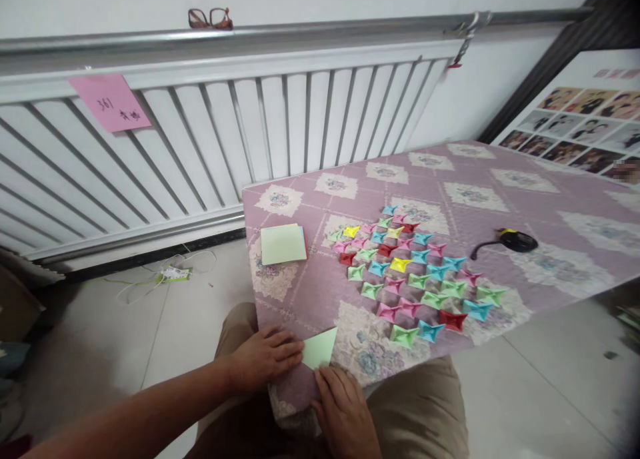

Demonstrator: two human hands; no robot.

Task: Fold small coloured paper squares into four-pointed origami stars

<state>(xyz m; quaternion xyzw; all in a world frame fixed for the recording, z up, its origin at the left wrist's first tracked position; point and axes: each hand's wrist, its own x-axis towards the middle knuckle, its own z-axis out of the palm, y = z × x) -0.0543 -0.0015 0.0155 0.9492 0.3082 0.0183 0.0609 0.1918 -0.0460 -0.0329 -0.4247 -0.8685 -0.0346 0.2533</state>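
A light green sheet of paper [320,349], folded into a triangle, lies near the front edge of the table. My left hand [267,359] rests flat, fingers stretched out, with its fingertips on the paper's left side. At the paper's lower corner is my right hand [345,406], its fingers extended and side by side, the thumb a little apart. Neither hand grips anything that I can see. Farther up the table, rows of small folded paper pieces [400,265] stand in green, pink, blue, red and yellow. To their left is a stack of square paper [283,244], pale green on top.
A purple floral cloth [320,279] covers the table. A coiled black cable [517,240] lies on its right part, near a photo board [575,119]. Behind are a white radiator [270,119] with a pink note [111,102], and glasses [210,19] on a pipe. A power strip [175,274] lies on the floor.
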